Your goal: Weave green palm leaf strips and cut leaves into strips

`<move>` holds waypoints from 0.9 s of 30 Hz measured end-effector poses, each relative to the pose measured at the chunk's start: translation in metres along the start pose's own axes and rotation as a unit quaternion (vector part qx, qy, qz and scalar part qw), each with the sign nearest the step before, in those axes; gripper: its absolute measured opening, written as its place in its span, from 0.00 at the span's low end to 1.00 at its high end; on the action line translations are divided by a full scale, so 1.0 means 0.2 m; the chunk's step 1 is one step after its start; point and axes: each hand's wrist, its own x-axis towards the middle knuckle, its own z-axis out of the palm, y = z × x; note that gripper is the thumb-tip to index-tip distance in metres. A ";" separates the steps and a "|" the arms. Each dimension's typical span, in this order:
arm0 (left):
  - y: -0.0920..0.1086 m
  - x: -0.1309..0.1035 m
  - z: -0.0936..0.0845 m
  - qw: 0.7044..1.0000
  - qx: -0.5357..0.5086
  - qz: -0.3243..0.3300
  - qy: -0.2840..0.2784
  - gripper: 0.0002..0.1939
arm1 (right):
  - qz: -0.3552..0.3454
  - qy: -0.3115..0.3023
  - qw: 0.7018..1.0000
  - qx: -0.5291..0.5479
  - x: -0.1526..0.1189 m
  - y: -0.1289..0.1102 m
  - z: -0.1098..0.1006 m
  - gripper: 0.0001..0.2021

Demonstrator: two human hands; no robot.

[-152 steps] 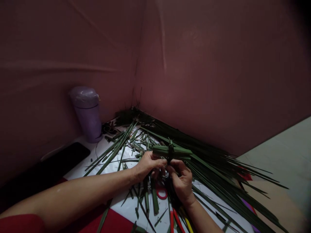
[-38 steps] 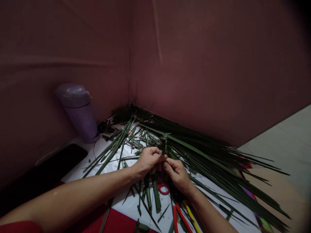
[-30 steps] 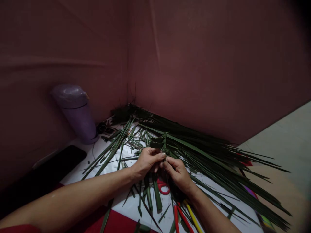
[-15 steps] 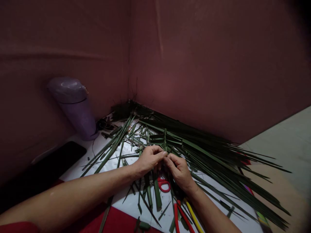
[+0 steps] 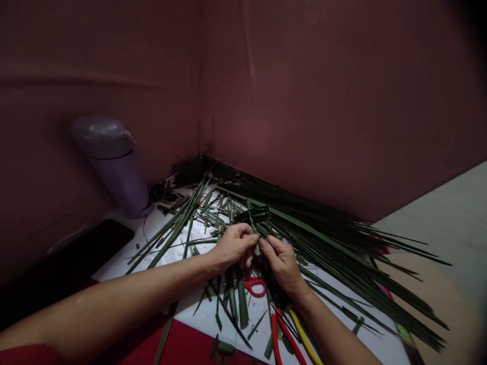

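Observation:
My left hand (image 5: 235,247) pinches a folded green leaf piece (image 5: 257,249) between thumb and fingers. My right hand (image 5: 282,261) is closed on the same piece from the other side, its thumb and fingertip at the edge. Dark leaf loops (image 5: 254,215) stick up from the piece, just beyond my fingers. Below my hands lie scissors with a red handle (image 5: 255,287); their blades are hidden. Pliers with red handles (image 5: 277,332) and a tool with a yellow handle (image 5: 302,334) rest by my right forearm. Cut leaf strips (image 5: 242,299) lie under my hands.
Long green leaves (image 5: 342,248) spread over the right side of the white surface (image 5: 186,299). More strips (image 5: 177,228) lie at left. A purple bottle (image 5: 119,172) stands by the reddish wall (image 5: 323,101). A black flat object (image 5: 95,253) sits at left.
My hands have drawn slightly apart, showing the leaf piece between the fingertips. The leaf loops above them have turned and tilted. The whole view has shifted slightly.

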 end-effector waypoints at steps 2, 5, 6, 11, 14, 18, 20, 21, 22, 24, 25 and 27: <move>0.01 0.00 0.00 1.000 -0.014 0.002 0.006 0.15 | -0.004 0.004 1.000 -0.005 0.00 0.00 0.00 0.17; 0.02 -0.01 0.01 1.000 -0.016 0.003 0.019 0.14 | 0.000 0.009 1.000 -0.003 0.01 0.01 0.00 0.17; 0.02 -0.01 0.01 1.000 -0.015 0.004 0.026 0.13 | 0.003 0.011 1.000 0.000 0.01 0.02 0.00 0.17; 0.02 -0.02 0.02 0.998 -0.012 0.013 0.061 0.11 | 0.011 0.003 1.000 0.007 0.00 0.02 0.00 0.17; 0.02 -0.02 0.02 0.996 -0.013 0.021 0.082 0.11 | 0.017 0.007 1.000 0.020 0.00 0.02 0.00 0.16; 0.02 -0.03 0.03 0.995 -0.019 0.034 0.097 0.11 | 0.028 0.011 0.998 0.061 0.00 0.01 0.00 0.17; 0.02 -0.03 0.03 0.994 -0.016 0.036 0.101 0.11 | 0.034 0.008 0.997 0.076 0.00 0.01 0.00 0.17; 0.02 -0.03 0.03 0.994 -0.013 0.036 0.102 0.11 | 0.037 0.007 0.996 0.080 0.00 0.01 0.00 0.17; 0.02 -0.03 0.03 0.994 -0.012 0.037 0.101 0.11 | 0.039 0.007 0.996 0.082 0.00 0.01 -0.01 0.17; 0.01 -0.03 0.03 0.995 -0.010 0.037 0.096 0.11 | 0.042 0.007 0.996 0.081 0.00 0.01 -0.01 0.17; 0.01 -0.03 0.02 0.995 -0.011 0.038 0.095 0.11 | 0.043 0.005 0.996 0.079 0.00 0.02 -0.01 0.18; 0.00 -0.02 0.01 0.995 -0.018 0.037 0.093 0.11 | 0.047 -0.001 0.996 0.076 0.01 0.02 0.00 0.17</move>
